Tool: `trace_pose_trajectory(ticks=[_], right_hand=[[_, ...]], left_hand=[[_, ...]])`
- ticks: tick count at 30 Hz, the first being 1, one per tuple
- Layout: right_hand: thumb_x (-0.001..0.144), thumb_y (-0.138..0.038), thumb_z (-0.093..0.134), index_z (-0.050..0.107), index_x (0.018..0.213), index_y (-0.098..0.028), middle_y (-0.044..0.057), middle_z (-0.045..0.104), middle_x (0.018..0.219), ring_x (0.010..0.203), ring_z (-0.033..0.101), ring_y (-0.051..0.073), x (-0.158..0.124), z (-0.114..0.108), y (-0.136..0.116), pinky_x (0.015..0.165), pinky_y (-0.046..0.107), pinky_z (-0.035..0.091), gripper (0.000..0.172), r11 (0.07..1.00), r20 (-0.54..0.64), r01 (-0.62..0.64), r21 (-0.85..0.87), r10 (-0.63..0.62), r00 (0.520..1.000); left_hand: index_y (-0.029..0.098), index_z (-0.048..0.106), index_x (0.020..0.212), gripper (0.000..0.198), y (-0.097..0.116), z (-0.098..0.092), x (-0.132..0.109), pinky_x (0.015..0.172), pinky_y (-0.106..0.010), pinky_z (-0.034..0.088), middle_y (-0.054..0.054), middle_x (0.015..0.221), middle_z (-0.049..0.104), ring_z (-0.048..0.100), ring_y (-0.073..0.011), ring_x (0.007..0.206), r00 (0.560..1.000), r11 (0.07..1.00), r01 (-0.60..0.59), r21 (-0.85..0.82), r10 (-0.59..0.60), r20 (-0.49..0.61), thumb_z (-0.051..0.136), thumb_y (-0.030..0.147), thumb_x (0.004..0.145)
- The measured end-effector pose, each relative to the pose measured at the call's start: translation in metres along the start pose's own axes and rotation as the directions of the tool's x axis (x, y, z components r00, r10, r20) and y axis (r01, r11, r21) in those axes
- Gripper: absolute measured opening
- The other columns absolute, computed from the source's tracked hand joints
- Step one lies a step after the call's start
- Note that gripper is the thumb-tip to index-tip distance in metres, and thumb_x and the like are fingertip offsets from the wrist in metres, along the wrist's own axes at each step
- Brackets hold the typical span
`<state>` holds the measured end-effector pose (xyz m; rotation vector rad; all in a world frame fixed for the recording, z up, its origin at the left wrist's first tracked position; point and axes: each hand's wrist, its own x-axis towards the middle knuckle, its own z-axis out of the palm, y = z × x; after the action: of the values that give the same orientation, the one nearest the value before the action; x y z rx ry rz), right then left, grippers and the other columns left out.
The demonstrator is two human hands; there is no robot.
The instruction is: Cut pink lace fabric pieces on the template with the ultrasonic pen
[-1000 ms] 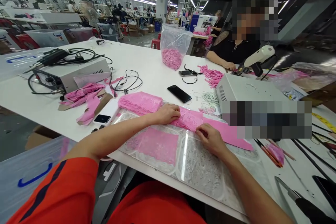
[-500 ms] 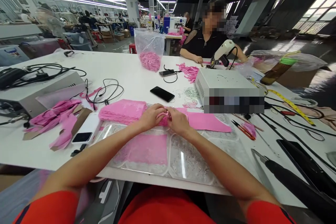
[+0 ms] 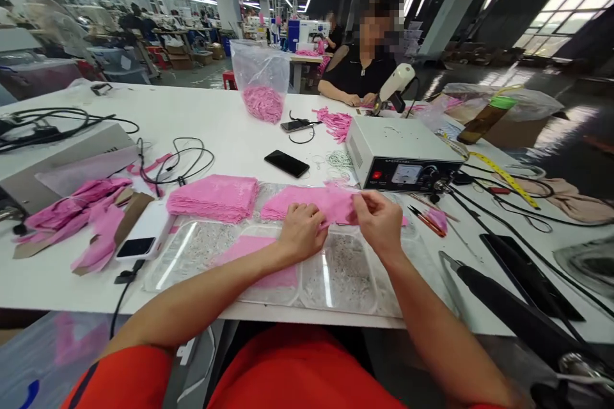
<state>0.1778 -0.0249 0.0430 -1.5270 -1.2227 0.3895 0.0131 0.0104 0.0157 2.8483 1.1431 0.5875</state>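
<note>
My right hand (image 3: 381, 220) pinches the right end of a pink fabric piece (image 3: 336, 203), which is lifted a little. Curled fingers of my left hand (image 3: 303, 233) press on the same fabric, just left of my right hand. Under and left of it lies a pile of pink pieces (image 3: 278, 203). A thicker pink stack (image 3: 213, 198) sits farther left, at the back edge of the clear plastic tray (image 3: 180, 262). Another pink piece (image 3: 273, 275) shows at the tray's front middle. Both hands are over the tray.
Behind are a black phone (image 3: 286, 163), a grey control box (image 3: 405, 147) and a bag of pink scraps (image 3: 263, 102). A white device (image 3: 146, 230) stands left. Tweezers (image 3: 426, 222), cables and a black-handled tool (image 3: 503, 300) lie right. A person sits across the table.
My hands have moved apart, my right hand going right with the fabric's end and my left hand slightly right. The view has shifted, and the pile between the two stacks now shows.
</note>
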Motion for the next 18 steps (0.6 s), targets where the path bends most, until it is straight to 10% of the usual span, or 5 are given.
trace_pose_trajectory(ticks=[9, 18], right_hand=[[0.074, -0.039, 0.058, 0.062, 0.061, -0.021, 0.001, 0.063, 0.054, 0.051, 0.059, 0.016, -0.094, -0.109, 0.068, 0.053, 0.027, 0.042, 0.022, 0.887, 0.0, -0.234, -0.399, 0.255, 0.967], [0.081, -0.037, 0.059, 0.064, 0.109, -0.021, 0.005, 0.069, 0.097, 0.075, 0.065, 0.018, -0.081, -0.081, 0.062, 0.061, 0.028, 0.046, 0.032, 0.744, 0.162, 0.125, -0.657, -0.023, 0.987]], left_hand=[[0.016, 0.064, 0.093, 0.019, 0.01, 0.003, -0.036, 0.105, -0.045, 0.036, -0.007, 0.093, 0.067, 0.059, -0.0202, 0.087, 0.846, 0.854, -0.518, -0.049, 0.52, 0.121, 0.048, 0.01, 0.087], [0.016, 0.055, 0.132, 0.041, 0.012, 0.006, -0.034, 0.115, -0.054, 0.028, -0.014, 0.142, 0.054, 0.045, -0.03, 0.135, 0.808, 0.824, -0.522, -0.219, 0.56, 0.184, 0.042, 0.039, 0.101]])
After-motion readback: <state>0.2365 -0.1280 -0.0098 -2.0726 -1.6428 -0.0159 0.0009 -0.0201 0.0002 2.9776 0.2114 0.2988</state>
